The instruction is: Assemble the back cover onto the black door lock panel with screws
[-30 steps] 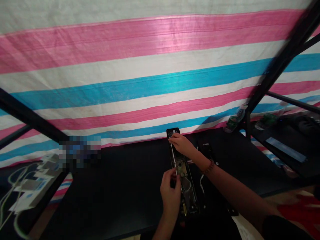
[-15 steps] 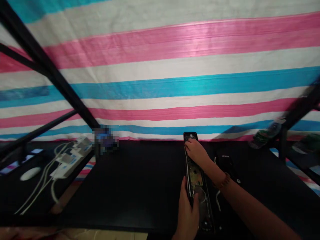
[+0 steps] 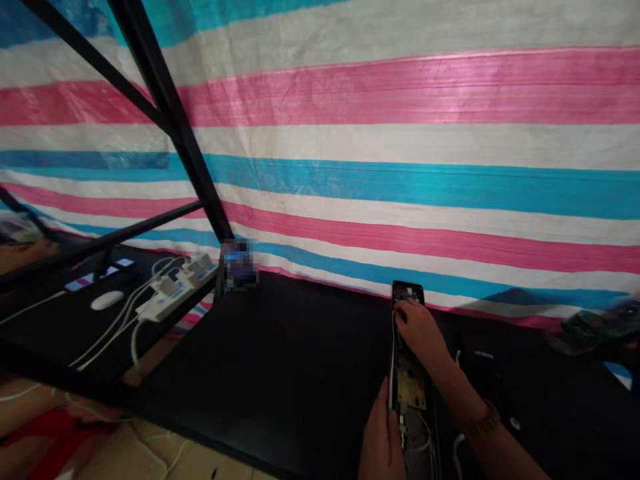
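Note:
A long, narrow black device casing (image 3: 434, 427) lies open on the black table, its inside facing up. Inside it are a yellowish circuit board (image 3: 411, 385) and thin white wires. My left hand (image 3: 383, 437) is closed around the lower left edge of the casing, thumb on the near side of the board. Near the far end, my right hand (image 3: 414, 324) has its fingers pinched at the left rim, where a white wire (image 3: 393, 353) runs up along the edge. The fingertips partly hide what they grip; it looks like that wire.
The black table (image 3: 280, 373) carries a dark object (image 3: 483, 353) and a loose white cable (image 3: 458, 453) right of the casing. On the left surface lie a white power strip (image 3: 170, 300), a mouse (image 3: 107, 300) and a phone (image 3: 93, 279). Another person's arm (image 3: 30, 407) shows at lower left.
The view has swung left and tilted, so everything sits further right in the picture. Both hands stay at about the same places on the casing.

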A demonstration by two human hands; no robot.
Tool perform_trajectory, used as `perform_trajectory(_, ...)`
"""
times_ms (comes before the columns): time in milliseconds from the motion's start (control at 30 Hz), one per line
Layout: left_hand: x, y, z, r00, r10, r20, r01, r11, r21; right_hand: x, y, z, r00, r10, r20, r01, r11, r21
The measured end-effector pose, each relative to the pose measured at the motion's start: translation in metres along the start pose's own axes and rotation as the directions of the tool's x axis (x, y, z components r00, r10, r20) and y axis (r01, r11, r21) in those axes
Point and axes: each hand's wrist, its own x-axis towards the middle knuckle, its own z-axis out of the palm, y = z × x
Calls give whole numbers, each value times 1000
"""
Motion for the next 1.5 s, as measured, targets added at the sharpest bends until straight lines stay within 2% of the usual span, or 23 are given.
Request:
perform_trajectory(133, 1, -3, 4, 999, 25, -24, -24, 1000, 2, 1, -1, 6, 1000, 20, -8, -20, 999, -27)
perform_trajectory(333, 5, -4, 0, 1000, 27, -12, -27, 999, 26, 3, 0, 12, 1000, -23, -14, 22, 997, -78)
perform_trajectory(567, 1, 28, -10, 999, -4, 47, 3, 1000, 29, 8, -7, -13, 999, -7, 44, 8, 1000, -20)
perform_trajectory(733, 5, 32, -8, 999, 21, 40, -24, 997, 76, 16, -8, -21, 998, 18, 52, -18, 1000, -7)
perform_trajectory(833, 5, 31, -7, 999, 43, 34, -45, 996, 83, 4, -8, -24, 1000, -29, 4, 29, 1000, 9)
perform_trajectory(967, 5, 32, -7, 998, 56, 15, -57, 995, 84, -29, -4, -21, 991, -78, -106, 84, 995, 58)
perform_trajectory(1100, 6, 32, -7, 996, 88, 20, -89, 994, 61, -52, -3, -10, 997, -72, -29, 73, 996, 52)
perform_trajectory(1500, 8, 26, -7, 998, 47, 36, -50, 994, 93, -51, -9, -3, 1000, 11, 19, -12, 999, 39)
